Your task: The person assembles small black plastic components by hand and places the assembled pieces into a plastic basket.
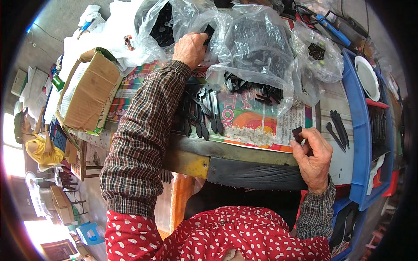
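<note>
My left hand (190,48) reaches to the far side, its fingertips inside the mouth of a clear plastic bag (216,19) and hidden there. Beside it, another bag holds small round black pieces (163,27). My right hand (312,156) is at the near right of the worktable, thumb and fingers closed on a small black plastic piece (297,134). Between the hands lies a pile of long black parts with flat, shiny ends (202,114). Short black pieces (272,92) spill from under a large clear bag (259,39). Two or three slim black parts (340,130) lie right of my right hand.
Colourful printed sheets (261,117) cover the table, whose front edge has a dark padded strip (254,173). A cardboard box (92,89) stands at left, a blue crate (356,130) with a white dish (367,78) at right. A person in yellow (43,150) sits far left.
</note>
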{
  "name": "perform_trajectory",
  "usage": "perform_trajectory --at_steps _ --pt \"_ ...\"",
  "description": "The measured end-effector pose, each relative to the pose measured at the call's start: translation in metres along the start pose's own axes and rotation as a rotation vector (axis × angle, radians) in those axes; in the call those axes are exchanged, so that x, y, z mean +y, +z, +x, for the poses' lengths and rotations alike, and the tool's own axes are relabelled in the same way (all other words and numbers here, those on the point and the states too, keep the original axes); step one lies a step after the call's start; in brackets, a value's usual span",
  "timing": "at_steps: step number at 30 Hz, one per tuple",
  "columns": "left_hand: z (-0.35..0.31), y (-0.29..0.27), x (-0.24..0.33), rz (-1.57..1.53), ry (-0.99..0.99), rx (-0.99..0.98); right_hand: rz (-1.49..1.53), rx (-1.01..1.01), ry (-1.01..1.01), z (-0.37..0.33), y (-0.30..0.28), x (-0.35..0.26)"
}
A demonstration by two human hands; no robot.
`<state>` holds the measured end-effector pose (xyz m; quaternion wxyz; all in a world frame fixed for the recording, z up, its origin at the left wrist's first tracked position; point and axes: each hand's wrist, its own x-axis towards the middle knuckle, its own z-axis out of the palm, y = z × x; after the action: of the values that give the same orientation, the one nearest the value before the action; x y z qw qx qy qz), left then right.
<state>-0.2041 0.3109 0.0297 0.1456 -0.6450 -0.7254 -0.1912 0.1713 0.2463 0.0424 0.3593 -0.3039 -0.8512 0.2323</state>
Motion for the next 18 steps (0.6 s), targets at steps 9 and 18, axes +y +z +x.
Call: perform_trajectory --at_steps 9,18 --pt "0.0021 0.001 0.0008 -0.017 0.0 0.001 0.005 0.001 0.007 0.0 0.0 0.0003" --pt "0.002 -0.001 -0.0001 -0.074 -0.025 0.027 -0.008 -0.004 0.001 -0.0008 -0.0009 0.0003"
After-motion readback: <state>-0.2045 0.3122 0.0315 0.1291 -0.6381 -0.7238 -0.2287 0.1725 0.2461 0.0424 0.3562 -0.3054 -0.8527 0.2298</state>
